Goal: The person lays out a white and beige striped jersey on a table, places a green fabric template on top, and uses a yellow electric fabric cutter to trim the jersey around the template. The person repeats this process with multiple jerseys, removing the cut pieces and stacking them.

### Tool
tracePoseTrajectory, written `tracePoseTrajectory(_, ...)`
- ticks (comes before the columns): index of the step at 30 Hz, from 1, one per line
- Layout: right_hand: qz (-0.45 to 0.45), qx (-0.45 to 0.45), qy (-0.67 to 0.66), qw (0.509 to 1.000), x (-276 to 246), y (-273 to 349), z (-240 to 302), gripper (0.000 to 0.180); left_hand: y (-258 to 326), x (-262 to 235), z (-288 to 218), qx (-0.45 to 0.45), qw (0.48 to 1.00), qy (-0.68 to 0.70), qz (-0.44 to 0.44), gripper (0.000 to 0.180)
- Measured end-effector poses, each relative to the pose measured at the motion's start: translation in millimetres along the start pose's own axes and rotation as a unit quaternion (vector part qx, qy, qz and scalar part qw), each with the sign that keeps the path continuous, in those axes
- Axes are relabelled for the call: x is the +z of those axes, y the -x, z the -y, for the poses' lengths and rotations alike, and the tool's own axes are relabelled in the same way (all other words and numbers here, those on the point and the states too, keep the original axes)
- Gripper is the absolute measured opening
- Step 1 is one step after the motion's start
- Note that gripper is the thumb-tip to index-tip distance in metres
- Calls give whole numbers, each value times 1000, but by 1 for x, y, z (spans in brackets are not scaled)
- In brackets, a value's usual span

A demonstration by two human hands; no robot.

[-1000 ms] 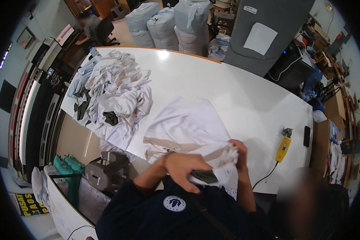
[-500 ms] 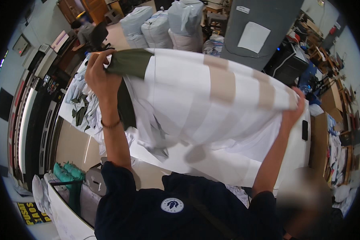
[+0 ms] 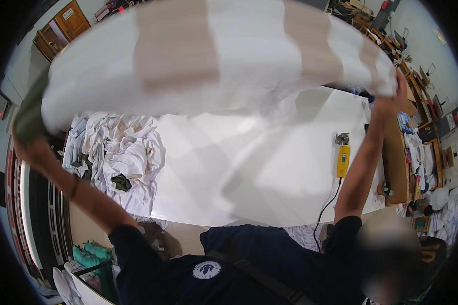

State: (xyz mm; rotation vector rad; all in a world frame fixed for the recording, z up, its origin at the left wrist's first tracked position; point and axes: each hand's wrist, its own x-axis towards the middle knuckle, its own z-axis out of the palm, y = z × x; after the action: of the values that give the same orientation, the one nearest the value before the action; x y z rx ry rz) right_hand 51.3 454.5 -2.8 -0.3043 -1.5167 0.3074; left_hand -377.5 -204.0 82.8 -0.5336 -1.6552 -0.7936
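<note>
A large piece of white cloth (image 3: pixel 249 46) with broad beige stripes is stretched between my raised hands above the table, smeared by motion. My left hand (image 3: pixel 31 145) is closed on its dark green end (image 3: pixel 31 114) at the far left. At the right, my right hand (image 3: pixel 392 96) grips the opposite white end, with the fingers partly hidden by the cloth. The cloth billows in the air and casts a shadow on the white table (image 3: pixel 203 188) below.
A heap of crumpled white cloth (image 3: pixel 132 147) with green scraps covers the table's left end. A yellow electric cloth cutter (image 3: pixel 343 160) with a black cord lies toward the right. Another person (image 3: pixel 392 249) is close at my right. Green bundles (image 3: pixel 94 256) stand at lower left.
Both hands have risen and spread apart, lifting the cloth upward and opening it out over the table. The yellow cutter and more of the heap now show.
</note>
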Motion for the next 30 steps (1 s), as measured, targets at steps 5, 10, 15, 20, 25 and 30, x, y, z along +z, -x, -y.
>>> tracePoseTrajectory(5, 86, -1, 209, 974, -116, 115, 26, 33, 136, -84, 2, -48, 994, -40, 88, 42)
tracePoseTrajectory(10, 226, 97, 329, 912, -149, 226, 53, 36, 288, -108, 52, -247, 943, 9, 225, 38)
tracePoseTrajectory(15, 310, 206, 282, 884, -154, 321, 37, 57, 375, -86, 80, -240, 919, -53, 308, 38)
tracePoseTrajectory(20, 408, 258, 204, 852, -157, 381, 36, 59, 429, -80, 139, -350, 763, -259, 477, 60)
tracePoseTrajectory(25, 436, 281, 183, 835, -168, 375, 44, 53, 424, -18, -6, -236, 708, -287, 600, 90)
tracePoseTrajectory(30, 434, 284, 240, 820, -170, 400, 15, 59, 498, 28, -131, -99, 811, 124, 563, 61)
